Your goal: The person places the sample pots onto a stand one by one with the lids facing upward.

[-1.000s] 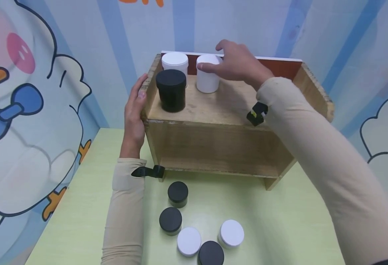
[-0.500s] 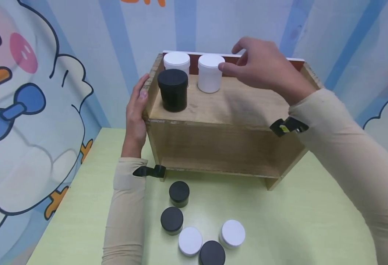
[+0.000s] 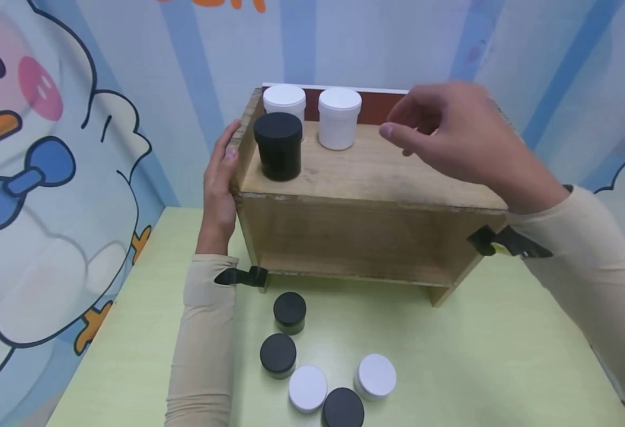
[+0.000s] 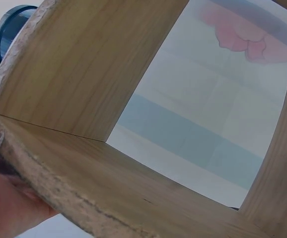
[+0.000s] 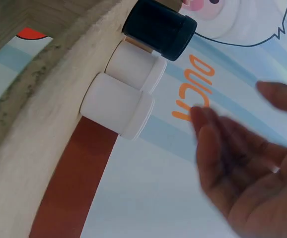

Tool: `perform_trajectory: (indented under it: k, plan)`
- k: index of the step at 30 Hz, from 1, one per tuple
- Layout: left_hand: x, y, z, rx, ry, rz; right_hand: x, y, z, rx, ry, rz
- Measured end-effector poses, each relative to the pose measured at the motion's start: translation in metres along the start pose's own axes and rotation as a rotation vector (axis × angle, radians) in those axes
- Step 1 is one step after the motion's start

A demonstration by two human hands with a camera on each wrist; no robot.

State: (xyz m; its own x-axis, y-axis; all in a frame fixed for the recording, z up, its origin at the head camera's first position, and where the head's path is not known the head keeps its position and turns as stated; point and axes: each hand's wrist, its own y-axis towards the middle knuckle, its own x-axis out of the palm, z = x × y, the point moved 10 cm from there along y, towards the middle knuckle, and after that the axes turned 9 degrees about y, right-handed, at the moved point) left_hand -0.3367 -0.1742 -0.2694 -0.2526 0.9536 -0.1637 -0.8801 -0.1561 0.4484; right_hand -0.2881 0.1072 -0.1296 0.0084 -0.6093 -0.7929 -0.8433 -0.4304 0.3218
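My left hand (image 3: 219,190) rests against the outer left side of a wooden shelf (image 3: 371,198), thumb near the front edge. In the left wrist view, only part of that hand (image 4: 12,203) shows beside the panel. My right hand (image 3: 451,130) hovers above the right half of the top board, fingers loosely bent and holding nothing. Nearest to it stands a white jar (image 3: 339,118), apart from the fingers. Left of that are a second white jar (image 3: 284,99) and, in front of it, a black jar (image 3: 278,147) partly hiding it. All three stand upright with lids on.
On the pale green table, before the shelf, several smaller jars stand: black ones (image 3: 290,311) (image 3: 278,354) (image 3: 343,408) and white ones (image 3: 308,388) (image 3: 376,376). A red-brown back strip (image 3: 379,107) edges the top board. Behind hangs a printed cartoon backdrop (image 3: 344,41).
My right hand has let go of the white jar and moved away to the right and toward me. The jar stays upright on the top board. My left hand has kept its place.
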Motion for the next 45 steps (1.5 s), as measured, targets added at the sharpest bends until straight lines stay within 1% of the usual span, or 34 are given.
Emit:
perform_trajectory:
  k: [2,4,6,8,11,13,15,20,22,24,28,32,39,42,45]
  plan:
    - [0.000,-0.001,0.000,-0.001,-0.003,-0.002,0.000,-0.008,-0.007,-0.090,0.035,0.007]
    - [0.001,-0.001,0.001,-0.002,0.001,-0.004,0.002,-0.017,-0.015,-0.199,0.076,-0.002]
    - [0.001,-0.001,0.001,-0.002,0.005,-0.006,0.005,-0.026,-0.021,-0.279,0.122,-0.021]
    - [0.001,-0.001,0.002,-0.001,0.006,-0.006,0.008,-0.033,-0.025,-0.329,0.164,-0.037]
    - [0.001,-0.001,0.002,0.001,0.008,-0.007,0.013,-0.040,-0.029,-0.373,0.201,-0.052]
    - [0.000,-0.001,0.001,-0.002,0.010,-0.008,0.016,-0.044,-0.033,-0.419,0.235,-0.077]
    - [0.000,-0.001,0.000,-0.006,0.012,-0.006,0.019,-0.049,-0.037,-0.488,0.300,-0.111]
    - [0.000,-0.001,0.000,-0.006,0.007,-0.003,0.033,-0.066,-0.043,-0.641,0.474,-0.231]
    - [0.001,-0.001,-0.001,-0.006,0.009,-0.005,0.039,-0.073,-0.042,-0.677,0.506,-0.263]
    - [0.001,-0.001,-0.001,-0.006,0.012,-0.005,0.045,-0.080,-0.041,-0.708,0.531,-0.275]
    - [0.000,-0.001,-0.001,-0.009,0.014,-0.003,0.057,-0.091,-0.036,-0.720,0.561,-0.272]
    - [0.000,-0.001,-0.001,-0.011,0.011,-0.004,0.076,-0.102,-0.025,-0.683,0.569,-0.276]
    - [0.001,-0.001,-0.002,-0.017,0.016,-0.008,0.124,-0.123,0.007,-0.540,0.508,-0.350]
    - [0.001,-0.001,-0.003,-0.019,0.021,-0.010,0.143,-0.131,0.019,-0.495,0.486,-0.384]
    - [0.001,0.000,-0.003,-0.022,0.021,-0.009,0.159,-0.138,0.029,-0.470,0.484,-0.402]
